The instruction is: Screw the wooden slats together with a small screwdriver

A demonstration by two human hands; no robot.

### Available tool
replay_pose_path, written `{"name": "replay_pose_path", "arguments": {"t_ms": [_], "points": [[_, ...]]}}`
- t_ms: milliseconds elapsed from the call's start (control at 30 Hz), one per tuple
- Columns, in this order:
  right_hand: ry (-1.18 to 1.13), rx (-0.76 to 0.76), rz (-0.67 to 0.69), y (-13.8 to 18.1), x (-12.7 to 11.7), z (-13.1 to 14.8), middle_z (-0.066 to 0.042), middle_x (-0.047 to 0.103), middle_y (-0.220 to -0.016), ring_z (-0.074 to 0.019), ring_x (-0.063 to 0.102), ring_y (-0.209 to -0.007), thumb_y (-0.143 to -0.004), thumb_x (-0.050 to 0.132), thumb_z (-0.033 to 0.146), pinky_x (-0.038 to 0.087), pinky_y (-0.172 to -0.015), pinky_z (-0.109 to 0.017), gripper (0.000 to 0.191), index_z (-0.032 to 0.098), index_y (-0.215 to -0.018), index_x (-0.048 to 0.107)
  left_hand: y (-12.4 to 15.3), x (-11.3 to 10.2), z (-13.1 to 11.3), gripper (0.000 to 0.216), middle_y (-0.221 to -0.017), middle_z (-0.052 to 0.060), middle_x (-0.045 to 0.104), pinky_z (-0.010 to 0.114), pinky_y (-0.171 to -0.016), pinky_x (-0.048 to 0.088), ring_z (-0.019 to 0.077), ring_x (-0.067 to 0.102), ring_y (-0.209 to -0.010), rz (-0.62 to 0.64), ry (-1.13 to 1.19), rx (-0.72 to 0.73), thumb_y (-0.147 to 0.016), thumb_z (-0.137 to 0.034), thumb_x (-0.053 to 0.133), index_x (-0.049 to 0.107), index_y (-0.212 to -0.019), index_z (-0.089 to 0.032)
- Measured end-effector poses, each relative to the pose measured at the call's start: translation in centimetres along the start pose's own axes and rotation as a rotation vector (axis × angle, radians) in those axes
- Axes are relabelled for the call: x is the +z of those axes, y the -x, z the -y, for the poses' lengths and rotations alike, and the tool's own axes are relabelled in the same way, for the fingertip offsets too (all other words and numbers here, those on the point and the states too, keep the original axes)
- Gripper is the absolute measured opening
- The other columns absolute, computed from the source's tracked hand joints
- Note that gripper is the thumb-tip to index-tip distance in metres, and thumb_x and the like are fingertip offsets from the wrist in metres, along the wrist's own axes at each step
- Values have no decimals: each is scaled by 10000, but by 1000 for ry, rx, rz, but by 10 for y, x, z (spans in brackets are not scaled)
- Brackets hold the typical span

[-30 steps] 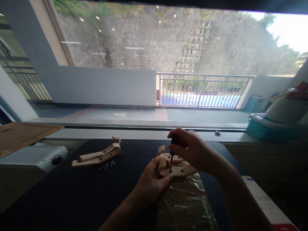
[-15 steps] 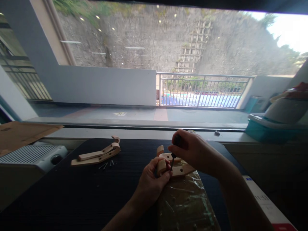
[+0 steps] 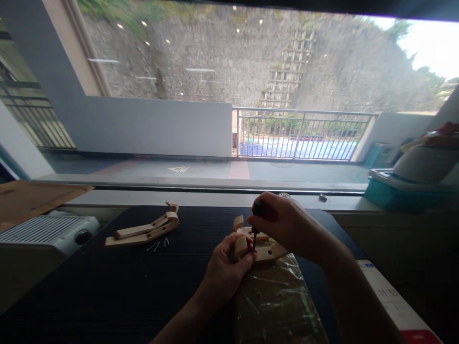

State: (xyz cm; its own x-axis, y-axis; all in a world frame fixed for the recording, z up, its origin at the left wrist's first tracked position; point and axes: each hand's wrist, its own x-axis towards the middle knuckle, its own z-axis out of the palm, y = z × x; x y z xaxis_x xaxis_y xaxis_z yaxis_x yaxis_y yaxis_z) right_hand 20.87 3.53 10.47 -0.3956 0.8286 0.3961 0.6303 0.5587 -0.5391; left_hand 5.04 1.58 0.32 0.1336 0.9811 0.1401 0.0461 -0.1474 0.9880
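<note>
My right hand [image 3: 287, 224] is closed around the black handle of a small screwdriver [image 3: 256, 212], whose shaft points down into a curved wooden piece [image 3: 263, 248] on the black table. My left hand [image 3: 224, 272] grips the rounded left end of that wooden piece and holds it steady. The piece rests partly on a clear plastic bag [image 3: 276, 301] lying over a brown board. A second wooden assembly [image 3: 147, 230] lies apart at the left, with a few loose screws [image 3: 158, 245] beside it.
A white ribbed appliance [image 3: 46, 231] and a cardboard sheet [image 3: 28, 198] sit at the left. A white box with red print [image 3: 398, 301] lies at the right table edge. A teal container with a white object [image 3: 412, 184] stands on the sill at right.
Both hands and the wooden piece have shifted slightly nearer and left. The screwdriver stays upright in the piece, with my right hand lower over it.
</note>
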Motion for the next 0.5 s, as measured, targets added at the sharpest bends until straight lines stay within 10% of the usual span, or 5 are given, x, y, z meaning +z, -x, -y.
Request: {"name": "replay_pose_path", "arguments": {"t_ms": [200, 500], "points": [[-138, -25, 35, 5, -5, 1, -15, 644, -855, -122, 565, -686, -825, 574, 322, 446, -582, -240, 271, 242, -1084, 571, 0, -2, 2, 180, -830, -5, 595, 216, -712, 436, 132, 542, -772, 8, 9, 10, -705, -248, 672, 603, -853, -171], [-6, -17, -51, 1, -2, 3, 25, 583, -650, -101, 506, -568, -820, 593, 341, 377, -500, -223, 161, 211, -913, 612, 0, 0, -3, 188, -814, 10, 622, 236, -723, 445, 147, 556, -763, -12, 0, -10, -692, -274, 686, 608, -826, -169]]}}
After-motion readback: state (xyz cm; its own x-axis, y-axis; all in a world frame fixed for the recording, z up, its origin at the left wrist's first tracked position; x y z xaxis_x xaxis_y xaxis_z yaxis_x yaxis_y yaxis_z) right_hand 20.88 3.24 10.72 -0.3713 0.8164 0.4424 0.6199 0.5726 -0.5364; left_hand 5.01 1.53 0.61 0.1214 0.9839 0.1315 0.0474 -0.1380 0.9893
